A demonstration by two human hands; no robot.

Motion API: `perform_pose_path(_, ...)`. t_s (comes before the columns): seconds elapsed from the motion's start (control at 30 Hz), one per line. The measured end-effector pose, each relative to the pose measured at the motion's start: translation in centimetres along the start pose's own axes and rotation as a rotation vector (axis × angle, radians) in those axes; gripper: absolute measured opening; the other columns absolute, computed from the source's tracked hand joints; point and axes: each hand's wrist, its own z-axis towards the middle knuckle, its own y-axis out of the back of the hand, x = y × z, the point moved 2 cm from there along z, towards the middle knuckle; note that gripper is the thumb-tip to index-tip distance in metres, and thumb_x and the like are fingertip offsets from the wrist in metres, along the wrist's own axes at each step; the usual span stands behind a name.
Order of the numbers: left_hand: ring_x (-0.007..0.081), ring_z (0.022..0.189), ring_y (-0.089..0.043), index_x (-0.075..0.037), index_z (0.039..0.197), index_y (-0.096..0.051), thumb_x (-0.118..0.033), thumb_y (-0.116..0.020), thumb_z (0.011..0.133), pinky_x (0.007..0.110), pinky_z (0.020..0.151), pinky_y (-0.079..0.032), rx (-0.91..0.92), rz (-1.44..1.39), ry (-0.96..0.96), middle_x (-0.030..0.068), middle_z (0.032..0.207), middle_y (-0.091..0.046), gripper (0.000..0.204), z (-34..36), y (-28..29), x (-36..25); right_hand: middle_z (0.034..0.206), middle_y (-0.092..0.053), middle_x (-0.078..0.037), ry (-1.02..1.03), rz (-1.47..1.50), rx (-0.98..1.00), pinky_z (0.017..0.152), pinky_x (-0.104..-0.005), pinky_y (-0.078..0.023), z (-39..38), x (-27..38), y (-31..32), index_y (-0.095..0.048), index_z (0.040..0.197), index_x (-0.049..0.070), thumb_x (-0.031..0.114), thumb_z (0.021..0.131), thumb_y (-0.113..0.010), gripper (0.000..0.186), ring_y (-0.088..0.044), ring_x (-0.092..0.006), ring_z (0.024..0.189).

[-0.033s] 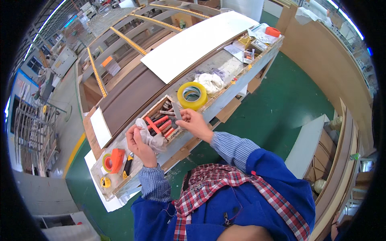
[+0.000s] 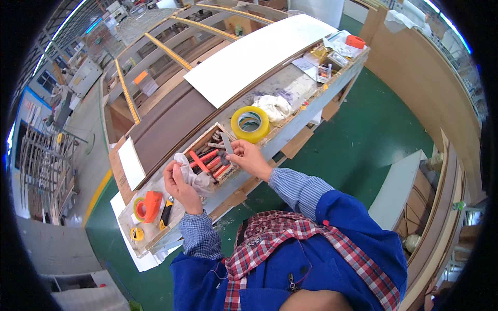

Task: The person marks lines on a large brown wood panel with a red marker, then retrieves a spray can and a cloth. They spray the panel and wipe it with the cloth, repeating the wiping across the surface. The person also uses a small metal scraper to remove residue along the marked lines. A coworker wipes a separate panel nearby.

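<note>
While the left hand grips a crumpled white cloth and the right hand pinches a thin grey blade over the shallow wooden tool box on the bench, a loose pinch could drop the blade or nick a finger.

Green workshop floor running under a long cluttered workbench, white panel lying on dark brown boards, wooden frames stacking along the right, metal racks standing far left, daylight coming in upper left
</note>
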Motion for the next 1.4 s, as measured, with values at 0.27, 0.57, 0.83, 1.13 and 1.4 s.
perform_pose_path(0.27, 0.0113, 0.082, -0.049, 0.001, 0.095, -0.054, -0.012, -0.045, 0.091, 0.024, 0.076, -0.039, -0.053, 0.166, -0.015, 0.0046, 0.088, -0.054, 0.016, 0.9, -1.5, 0.8, 0.085, -0.063, -0.006, -0.077, 0.041, 0.142, 0.062, -0.0223, -0.048, 3.1, -2.3, 1.7, -0.044, 0.121, -0.002, 0.002, 0.077, -0.063, 0.049, -0.058, -0.0098, 0.072)
perform_pose_path(0.57, 0.0114, 0.077, -0.048, -0.001, 0.092, -0.054, -0.006, -0.047, 0.085, 0.024, 0.072, -0.039, 0.119, 0.309, -0.244, 0.0035, 0.087, -0.051, 0.011, 2.4, -9.7, 3.5, 0.088, -0.062, -0.010, -0.036, -0.195, -0.235, 0.066, -0.0262, -0.049, 6.4, 2.1, 16.2, -0.041, 0.123, -0.004, 0.007, 0.075, -0.065, 0.055, -0.059, -0.0137, 0.073)
perform_pose_path(0.83, 0.0164, 0.083, -0.049, 0.001, 0.089, -0.053, 0.003, -0.046, 0.070, 0.027, 0.077, -0.039, 0.269, 0.336, -0.218, 0.0079, 0.091, -0.051, 0.020, 4.6, -10.8, 3.5, 0.088, -0.063, -0.012, -0.029, -0.345, -0.304, 0.064, -0.0294, -0.051, 9.3, 3.1, 18.9, -0.041, 0.122, -0.003, 0.006, 0.074, -0.063, 0.054, -0.063, -0.0178, 0.073)
perform_pose_path(1.13, 0.0177, 0.079, -0.050, 0.001, 0.085, -0.054, 0.004, -0.046, 0.068, 0.026, 0.073, -0.040, 0.473, 0.247, -0.202, 0.0094, 0.088, -0.052, 0.019, 8.4, -12.5, 3.9, 0.082, -0.065, -0.013, -0.036, -0.651, -0.393, 0.066, -0.0332, -0.050, 11.9, 2.0, 19.4, -0.047, 0.117, -0.001, 0.008, 0.072, -0.063, 0.049, -0.064, -0.0237, 0.073)
perform_pose_path(1.4, 0.0159, 0.081, -0.049, 0.001, 0.087, -0.053, 0.001, -0.046, 0.072, 0.026, 0.076, -0.039, 0.573, 0.171, -0.312, 0.0073, 0.091, -0.052, 0.017, 11.9, -16.1, 3.2, 0.091, -0.060, -0.011, -0.148, -0.487, -0.006, 0.063, -0.0272, -0.048, 9.3, 2.0, 13.6, -0.036, 0.129, -0.001, 0.005, 0.072, -0.066, 0.064, -0.059, -0.0154, 0.069)
